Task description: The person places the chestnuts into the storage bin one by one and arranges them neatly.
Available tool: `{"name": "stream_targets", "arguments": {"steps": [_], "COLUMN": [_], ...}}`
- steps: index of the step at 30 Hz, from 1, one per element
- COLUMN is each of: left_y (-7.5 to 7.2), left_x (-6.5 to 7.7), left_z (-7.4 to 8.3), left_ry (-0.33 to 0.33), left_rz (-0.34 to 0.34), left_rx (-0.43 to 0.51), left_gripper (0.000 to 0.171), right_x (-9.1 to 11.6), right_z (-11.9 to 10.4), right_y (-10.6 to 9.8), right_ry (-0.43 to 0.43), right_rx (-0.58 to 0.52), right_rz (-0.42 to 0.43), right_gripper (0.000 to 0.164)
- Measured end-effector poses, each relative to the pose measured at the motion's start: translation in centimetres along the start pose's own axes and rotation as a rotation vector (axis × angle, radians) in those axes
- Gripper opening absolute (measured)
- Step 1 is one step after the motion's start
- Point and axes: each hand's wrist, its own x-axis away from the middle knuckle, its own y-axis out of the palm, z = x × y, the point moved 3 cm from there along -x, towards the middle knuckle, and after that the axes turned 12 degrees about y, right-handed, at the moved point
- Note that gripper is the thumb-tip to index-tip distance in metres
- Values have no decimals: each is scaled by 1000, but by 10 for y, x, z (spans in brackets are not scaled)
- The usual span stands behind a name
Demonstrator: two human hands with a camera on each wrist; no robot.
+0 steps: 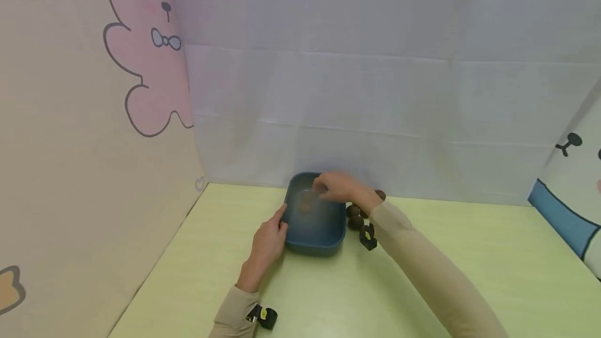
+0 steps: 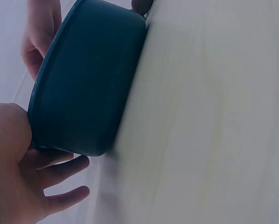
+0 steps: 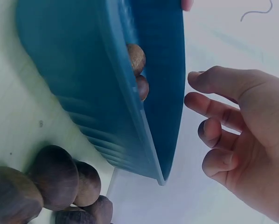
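A deep blue plastic bin point(image 1: 314, 250) stands near the back wall, with chestnuts point(image 1: 306, 203) inside, blurred in the head view. At its left rim, my left hand point(image 1: 269, 239) holds the bin with thumb and fingers at the edge; several of its fingers stretch out past the wall in the left wrist view. Over the back right of the bin hangs my right hand point(image 1: 339, 186). Its fingers curl loosely around nothing in the right wrist view, where two chestnuts point(image 3: 137, 59) show inside the bin. More chestnuts point(image 3: 54, 177) lie beside the bin's right wall, below my right forearm.
The bin rests on a pale yellow-green tabletop point(image 1: 188, 286). Close behind it rises a white sheet wall point(image 1: 357, 98). Panels with cartoon animals stand on the left point(image 1: 70, 145) and at the far right. Each wrist wears a small black camera point(image 1: 368, 237).
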Motion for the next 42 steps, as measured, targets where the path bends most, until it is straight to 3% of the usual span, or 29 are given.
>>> {"name": "stream_targets", "arguments": {"steps": [27, 42], "left_y": [1, 2], "left_x": [-2, -2], "left_z": [-1, 0], "left_ry": [-14, -16], "left_rz": [-12, -16], "left_rx": [-16, -16], "left_gripper": [51, 53], "right_x": [58, 79], "right_z": [28, 55], "right_y": [-1, 15], "right_ry": [70, 80], "right_rx": [-207, -276], "right_rz": [135, 165], "right_gripper": [18, 17]}}
